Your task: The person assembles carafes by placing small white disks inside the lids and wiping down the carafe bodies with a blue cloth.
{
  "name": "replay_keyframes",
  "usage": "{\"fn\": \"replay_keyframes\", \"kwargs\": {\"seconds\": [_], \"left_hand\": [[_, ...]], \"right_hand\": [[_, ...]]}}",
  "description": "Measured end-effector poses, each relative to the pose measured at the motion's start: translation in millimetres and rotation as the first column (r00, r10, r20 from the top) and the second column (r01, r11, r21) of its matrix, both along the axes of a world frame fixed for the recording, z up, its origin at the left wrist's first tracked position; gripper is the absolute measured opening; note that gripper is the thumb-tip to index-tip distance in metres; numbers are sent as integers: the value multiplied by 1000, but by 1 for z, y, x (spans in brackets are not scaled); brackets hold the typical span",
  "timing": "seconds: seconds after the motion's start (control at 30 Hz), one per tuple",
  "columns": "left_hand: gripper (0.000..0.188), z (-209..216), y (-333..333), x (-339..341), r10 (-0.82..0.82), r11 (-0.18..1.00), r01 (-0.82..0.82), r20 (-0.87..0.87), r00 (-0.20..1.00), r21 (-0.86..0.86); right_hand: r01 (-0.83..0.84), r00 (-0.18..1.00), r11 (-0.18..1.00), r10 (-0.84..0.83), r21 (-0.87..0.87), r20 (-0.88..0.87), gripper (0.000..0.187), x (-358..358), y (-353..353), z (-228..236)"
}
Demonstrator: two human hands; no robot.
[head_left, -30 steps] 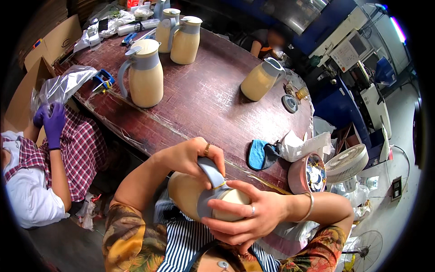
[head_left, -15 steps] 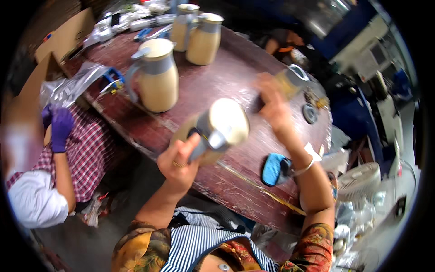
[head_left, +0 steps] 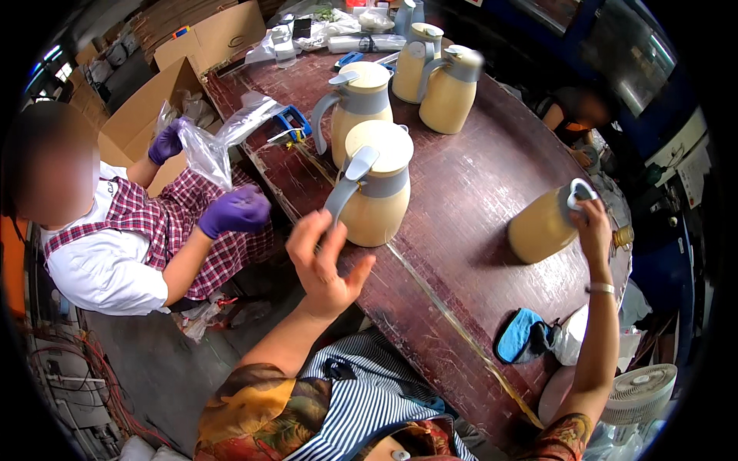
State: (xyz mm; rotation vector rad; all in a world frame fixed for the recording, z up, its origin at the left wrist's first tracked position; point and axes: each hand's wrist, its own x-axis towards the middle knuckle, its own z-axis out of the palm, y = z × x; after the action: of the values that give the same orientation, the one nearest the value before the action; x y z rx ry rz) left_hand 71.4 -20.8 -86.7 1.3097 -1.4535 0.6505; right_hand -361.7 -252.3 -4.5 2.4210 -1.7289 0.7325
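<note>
A cream vacuum jug (head_left: 377, 207) with a grey collar, grey handle and cream lid stands upright on the table's near-left edge. Beside its handle is my left hand (head_left: 327, 265), fingers spread, holding nothing. At the right, my right hand (head_left: 593, 230) grips the grey-white rim of a lidless jug (head_left: 538, 227), which leans to the right; whether its base touches the table I cannot tell. Just behind the first jug stands another lidded jug (head_left: 361, 100). Two more jugs, a front one (head_left: 448, 96) and a back one (head_left: 411, 69), stand farther back.
At left, a co-worker's purple-gloved hand (head_left: 234, 209) is near a clear plastic bag (head_left: 207, 157). A blue tape dispenser (head_left: 292, 123) lies on the table's left edge. Blue-and-black cloth (head_left: 519, 336) lies near my right forearm; a white fan (head_left: 642, 392) stands below.
The tilted jug from my left hand now stands upright on the table, and that hand has let go. My right hand has reached the lidless jug and taken its rim. The whole view has shifted.
</note>
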Motion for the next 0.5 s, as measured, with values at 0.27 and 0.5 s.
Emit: {"fn": "replay_keyframes", "kwargs": {"seconds": [0.27, 0.5], "left_hand": [[49, 40, -86, 6, 224, 956, -142, -324, 919, 256], [45, 40, -88, 22, 41, 989, 4, -309, 950, 146]], "right_hand": [[-527, 811, 798, 575, 291, -107, 45, 60, 221, 46], [-353, 922, 854, 387, 381, -13, 77, 75, 293, 48]]}}
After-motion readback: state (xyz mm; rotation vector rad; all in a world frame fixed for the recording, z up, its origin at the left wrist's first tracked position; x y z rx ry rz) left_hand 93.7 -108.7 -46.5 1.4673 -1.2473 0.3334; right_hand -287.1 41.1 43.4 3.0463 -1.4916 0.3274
